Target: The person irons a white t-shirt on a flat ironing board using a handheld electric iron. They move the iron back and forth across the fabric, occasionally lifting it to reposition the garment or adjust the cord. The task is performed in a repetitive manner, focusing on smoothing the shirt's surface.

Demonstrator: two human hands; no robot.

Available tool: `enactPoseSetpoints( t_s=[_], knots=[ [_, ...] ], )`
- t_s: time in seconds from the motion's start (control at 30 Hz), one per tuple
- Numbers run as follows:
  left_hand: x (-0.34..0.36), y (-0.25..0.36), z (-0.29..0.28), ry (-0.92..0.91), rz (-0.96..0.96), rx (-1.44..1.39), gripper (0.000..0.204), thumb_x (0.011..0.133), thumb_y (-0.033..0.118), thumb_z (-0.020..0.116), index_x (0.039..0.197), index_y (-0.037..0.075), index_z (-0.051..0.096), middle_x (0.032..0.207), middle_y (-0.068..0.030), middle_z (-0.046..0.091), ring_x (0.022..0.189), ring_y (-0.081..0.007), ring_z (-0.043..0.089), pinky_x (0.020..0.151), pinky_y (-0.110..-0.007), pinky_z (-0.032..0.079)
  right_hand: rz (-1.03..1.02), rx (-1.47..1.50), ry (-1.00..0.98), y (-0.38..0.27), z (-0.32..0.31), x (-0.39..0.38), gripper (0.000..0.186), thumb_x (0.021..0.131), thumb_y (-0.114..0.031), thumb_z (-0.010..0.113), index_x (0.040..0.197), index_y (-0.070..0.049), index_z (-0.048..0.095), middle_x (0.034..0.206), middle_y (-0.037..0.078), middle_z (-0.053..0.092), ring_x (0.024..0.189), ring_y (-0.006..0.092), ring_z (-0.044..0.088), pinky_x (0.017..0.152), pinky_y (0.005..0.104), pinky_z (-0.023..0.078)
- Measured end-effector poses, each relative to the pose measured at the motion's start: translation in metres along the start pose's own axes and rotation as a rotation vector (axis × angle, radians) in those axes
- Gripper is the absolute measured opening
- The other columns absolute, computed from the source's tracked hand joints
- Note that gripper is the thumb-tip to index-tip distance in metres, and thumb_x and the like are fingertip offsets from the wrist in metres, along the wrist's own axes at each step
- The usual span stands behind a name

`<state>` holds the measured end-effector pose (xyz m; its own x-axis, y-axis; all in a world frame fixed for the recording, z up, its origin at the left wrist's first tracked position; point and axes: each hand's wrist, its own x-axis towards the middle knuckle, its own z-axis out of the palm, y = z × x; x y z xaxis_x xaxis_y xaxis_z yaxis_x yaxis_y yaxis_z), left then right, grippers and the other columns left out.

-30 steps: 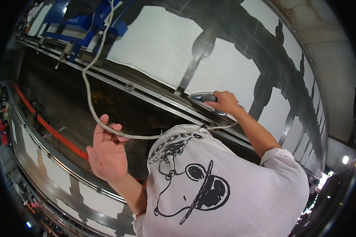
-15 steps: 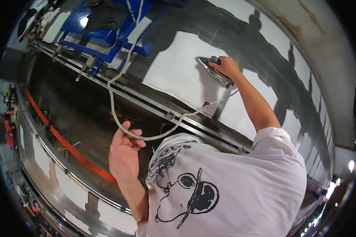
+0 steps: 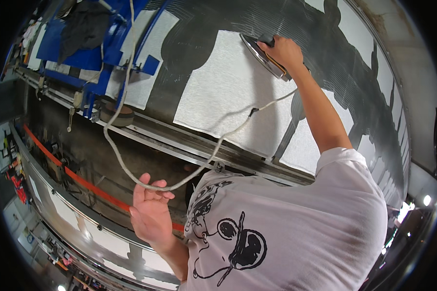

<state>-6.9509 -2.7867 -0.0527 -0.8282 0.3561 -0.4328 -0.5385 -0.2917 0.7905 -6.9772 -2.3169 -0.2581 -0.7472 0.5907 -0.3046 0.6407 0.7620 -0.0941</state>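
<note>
My right hand [image 3: 286, 53] grips the handle of a steam iron [image 3: 258, 57], which is over a white fabric piece [image 3: 213, 87] on the dark table surface, near its far edge. A pale cord [image 3: 192, 175] with a black fitting [image 3: 252, 111] trails from the iron and loops down over the railed table edge. My left hand [image 3: 150, 218] is palm up below that edge, fingers apart and slightly curled, with the cord lying across its fingertips. A printed white T-shirt [image 3: 291, 233] fills the lower middle of the view.
A blue metal machine [image 3: 77, 48] with a dark cloth [image 3: 82, 29] stands upper left. More white pieces [image 3: 301, 145] run along the curving table. A metal rail [image 3: 155, 140] borders it. Below lie an orange bar [image 3: 73, 177] and a second table with white pieces [image 3: 116, 247].
My right hand has carried the iron from the near edge up across the fabric to its far side. My left hand has shifted right and slightly down; the cord loop has moved with it.
</note>
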Motion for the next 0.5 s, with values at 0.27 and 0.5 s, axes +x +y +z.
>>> enactPoseSetpoints(
  t_s=[0.27,0.5],
  knots=[
    [0.014,0.016,-0.003,0.015,0.017,-0.031,0.088,0.094,0.058,0.051,0.143,-0.012,0.031,0.125,-0.0277,0.056,0.116,-0.0317,0.056,0.089,-0.041,0.050,0.024,-0.020,0.021,0.000,-0.003,0.004,0.065,0.085,-0.065,0.057,0.096,-0.002,0.070,0.087,0.017,0.072,0.087,0.0335,0.071,0.075,0.0452,0.057],
    [0.009,0.021,-0.016,-0.099,-0.010,0.010,0.082,0.098,0.055,0.046,0.146,-0.009,0.029,0.128,-0.0231,0.056,0.102,-0.0241,0.058,0.091,-0.037,0.047,-0.012,-0.013,0.013,0.005,0.005,0.002,0.065,0.086,-0.066,0.057,0.097,-0.003,0.070,0.087,0.016,0.072,0.086,0.0329,0.071,0.075,0.0448,0.056]
  ],
)
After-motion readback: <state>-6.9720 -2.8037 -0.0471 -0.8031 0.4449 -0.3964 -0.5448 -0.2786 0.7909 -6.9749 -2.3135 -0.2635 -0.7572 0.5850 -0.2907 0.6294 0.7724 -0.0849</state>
